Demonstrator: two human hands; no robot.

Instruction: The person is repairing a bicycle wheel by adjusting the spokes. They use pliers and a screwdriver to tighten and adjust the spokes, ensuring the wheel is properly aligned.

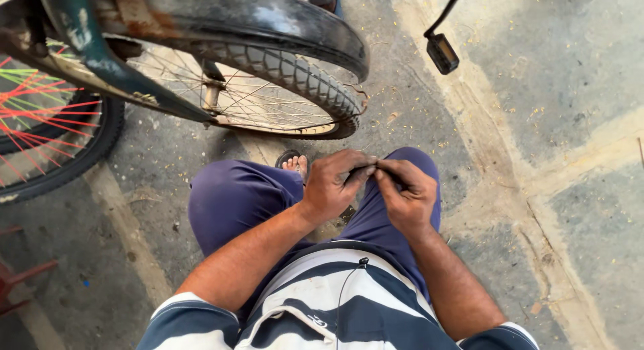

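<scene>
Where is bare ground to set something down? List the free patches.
Free: the concrete right of the right hand, below the pedal; the strip left of the left knee. Crowded: ahead, the bicycle wheel and the colour-spoked wheel.

Floor: I see worn grey concrete point(557, 61), stained and cracked, strewn with small yellowish flecks.
Bands: paler, sandy strips point(496, 162) cross the concrete, one running diagonally at right.
Light: daylight, soft, with faint shadows.
Bicycle wheel: a treaded tyre point(302, 75) under a dark mudguard point(268, 21), upper left.
Second wheel: red and green spokes point(40, 115), far left.
Pedal: black point(441, 53), top centre.
</scene>
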